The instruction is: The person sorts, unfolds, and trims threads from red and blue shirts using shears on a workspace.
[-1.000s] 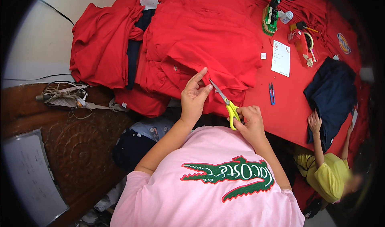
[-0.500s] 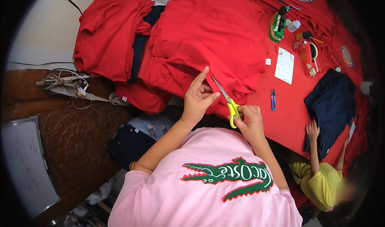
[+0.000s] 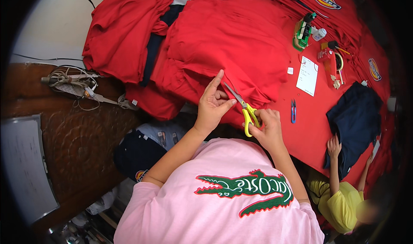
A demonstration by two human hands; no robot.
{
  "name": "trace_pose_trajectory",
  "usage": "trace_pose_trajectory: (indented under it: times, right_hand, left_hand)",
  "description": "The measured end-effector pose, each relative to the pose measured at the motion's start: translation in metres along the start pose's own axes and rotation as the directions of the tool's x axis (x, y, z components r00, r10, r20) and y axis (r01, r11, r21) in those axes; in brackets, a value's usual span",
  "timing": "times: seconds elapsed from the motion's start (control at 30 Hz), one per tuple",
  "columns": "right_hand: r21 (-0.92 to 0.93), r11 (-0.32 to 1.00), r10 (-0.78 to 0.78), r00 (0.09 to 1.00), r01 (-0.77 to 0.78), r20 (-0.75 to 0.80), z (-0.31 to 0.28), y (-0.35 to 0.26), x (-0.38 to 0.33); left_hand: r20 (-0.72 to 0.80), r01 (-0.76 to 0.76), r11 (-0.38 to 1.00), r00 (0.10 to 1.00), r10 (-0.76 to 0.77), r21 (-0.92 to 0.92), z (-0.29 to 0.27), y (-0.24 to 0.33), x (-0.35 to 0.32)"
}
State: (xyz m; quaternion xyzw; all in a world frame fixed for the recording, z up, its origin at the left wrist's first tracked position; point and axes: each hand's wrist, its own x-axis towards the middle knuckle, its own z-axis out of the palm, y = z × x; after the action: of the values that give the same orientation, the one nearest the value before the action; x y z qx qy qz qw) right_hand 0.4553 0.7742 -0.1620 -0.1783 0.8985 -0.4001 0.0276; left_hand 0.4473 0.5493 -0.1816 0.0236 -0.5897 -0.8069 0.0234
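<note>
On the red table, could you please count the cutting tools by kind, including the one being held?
Yellow-handled scissors, held in the right hand, blades at the red fabric pinched by the left hand: 1
Small blue-handled thread snips, lying on the table: 1
Total: 2

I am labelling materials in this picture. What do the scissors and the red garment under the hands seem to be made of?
The scissors, held in the right hand: grey blades that look like bare metal with a dull shine; yellow handles, smooth and probably plastic. The red garment, pinched by the left hand: soft matte fabric, lying in folds and wrinkles; the exact fibre cannot be told.
</note>
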Motion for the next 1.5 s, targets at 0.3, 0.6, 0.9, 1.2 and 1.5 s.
trace_pose_trajectory:
  times: [0.3, 0.6, 0.9, 1.2, 1.5]
  right_hand:
    - [0.059, 0.998, -0.015, 1.000, 0.014, 0.026, 0.009, 0.014, -0.007]
    - [-0.015, 0.998, -0.057, 0.998, 0.057, 0.011, 0.008, -0.006, 0.011]
    - [0.027, 0.997, -0.067, 0.997, 0.066, 0.038, 0.020, -0.002, 0.008]
    - [0.030, 0.997, -0.078, 0.995, 0.076, 0.064, 0.026, -0.008, 0.019]
    - [0.060, 0.994, -0.099, 0.991, 0.093, 0.095, 0.034, -0.014, 0.017]
  left_hand:
    - [-0.162, -0.073, 0.997, 0.984, 0.072, 0.003, -0.005, -0.010, 0.003]
    - [-0.032, -0.020, 1.000, 0.999, 0.019, -0.019, -0.014, 0.003, -0.004]
    - [-0.204, -0.086, 0.996, 0.975, 0.086, 0.008, -0.022, -0.002, 0.000]
    - [-0.093, -0.043, 0.999, 0.995, 0.041, -0.020, -0.033, 0.009, -0.010]
    - [-0.203, -0.107, 0.994, 0.974, 0.100, -0.025, -0.045, 0.001, -0.008]
